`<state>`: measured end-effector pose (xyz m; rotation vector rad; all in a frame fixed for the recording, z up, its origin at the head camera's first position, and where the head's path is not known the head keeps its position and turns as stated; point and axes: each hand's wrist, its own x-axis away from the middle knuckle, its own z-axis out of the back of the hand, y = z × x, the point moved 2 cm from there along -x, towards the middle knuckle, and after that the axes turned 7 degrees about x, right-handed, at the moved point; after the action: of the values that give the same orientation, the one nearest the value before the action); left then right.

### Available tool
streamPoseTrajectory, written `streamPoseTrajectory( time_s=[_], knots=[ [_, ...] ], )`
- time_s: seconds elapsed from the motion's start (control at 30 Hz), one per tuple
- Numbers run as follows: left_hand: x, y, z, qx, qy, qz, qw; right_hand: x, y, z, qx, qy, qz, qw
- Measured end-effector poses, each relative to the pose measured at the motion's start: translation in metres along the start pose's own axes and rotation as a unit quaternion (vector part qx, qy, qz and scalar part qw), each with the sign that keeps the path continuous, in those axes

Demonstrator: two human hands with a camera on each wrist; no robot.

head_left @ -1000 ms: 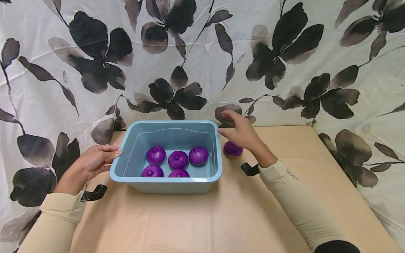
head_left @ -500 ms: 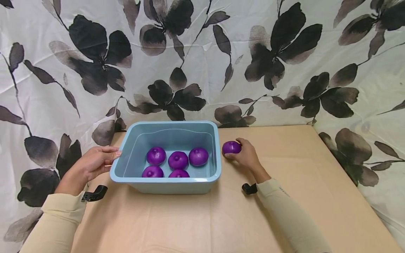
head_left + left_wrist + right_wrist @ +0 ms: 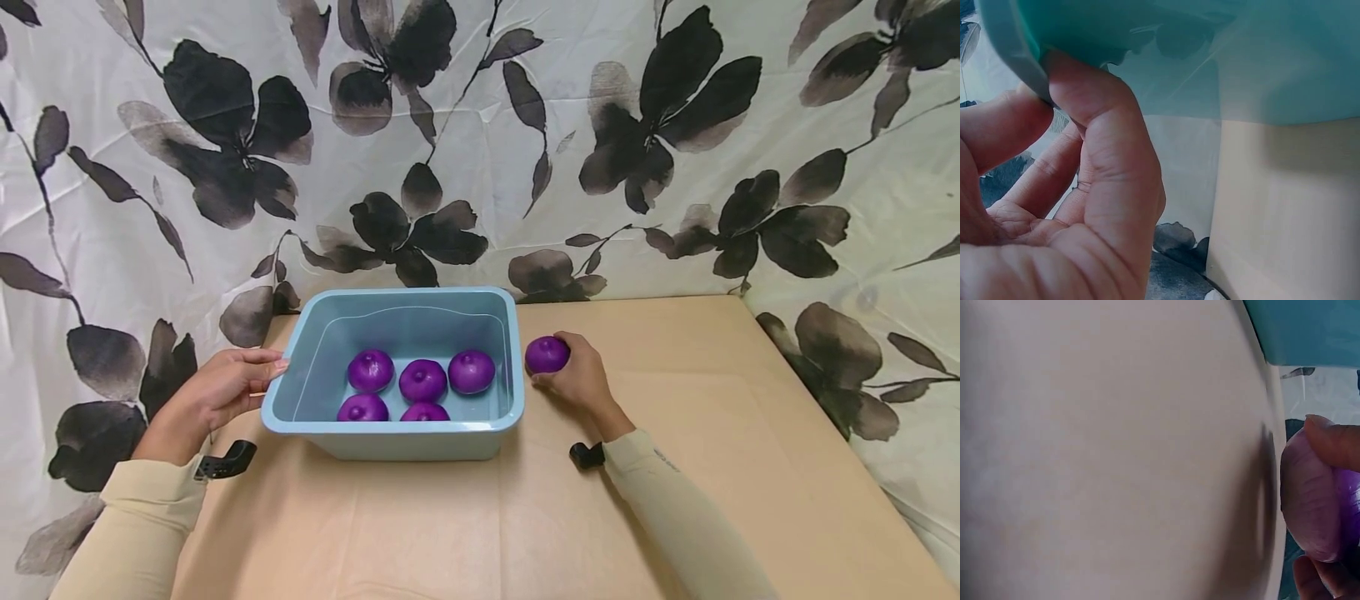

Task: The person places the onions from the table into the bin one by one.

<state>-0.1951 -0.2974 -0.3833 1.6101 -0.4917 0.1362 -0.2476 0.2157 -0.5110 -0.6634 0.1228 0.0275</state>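
A light blue plastic tub point(image 3: 412, 442) stands on the table, with several glossy purple onions point(image 3: 422, 380) inside. At its left end my left hand point(image 3: 217, 392) pinches the rim between thumb and fingers; the left wrist view shows the thumb and bent index finger point(image 3: 1116, 144) on the tub's edge. Just right of the tub, my right hand point(image 3: 581, 379) grips another purple onion point(image 3: 546, 355), thumb on the near side and fingers over the far side. In the right wrist view this onion point(image 3: 1311, 494) shows a paler, lined side close over the table.
A tan-covered table point(image 3: 465, 525) carries the tub near its back edge. Behind and beside it hangs a white cloth point(image 3: 525, 225) with dark printed flowers. A black wrist camera point(image 3: 587, 456) sits at the right cuff, another point(image 3: 227, 460) at the left.
My right hand has come down from behind the loose onion, taken hold of it, and shifted it slightly left toward the tub. My left hand stays on the rim.
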Motion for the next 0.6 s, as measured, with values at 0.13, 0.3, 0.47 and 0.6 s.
streamPoseTrajectory(
  time_s=[0.13, 0.3, 0.47, 0.6],
  knots=[
    [0.001, -0.003, 0.0, -0.006, 0.004, 0.002, 1.0, 0.006, -0.004, 0.004, 0.012, 0.008, 0.014, 0.9998],
    [0.001, -0.006, 0.0, -0.011, 0.007, -0.001, 0.9999, 0.015, -0.008, 0.01, 0.015, 0.007, 0.016, 0.9997],
    [0.002, -0.005, -0.001, -0.019, 0.009, -0.002, 0.9998, 0.022, -0.014, 0.025, -0.01, 0.016, 0.022, 0.9996],
    [0.002, -0.001, -0.003, -0.032, 0.011, -0.004, 0.9994, 0.027, -0.022, 0.042, -0.055, 0.015, 0.03, 0.9979]
  ],
)
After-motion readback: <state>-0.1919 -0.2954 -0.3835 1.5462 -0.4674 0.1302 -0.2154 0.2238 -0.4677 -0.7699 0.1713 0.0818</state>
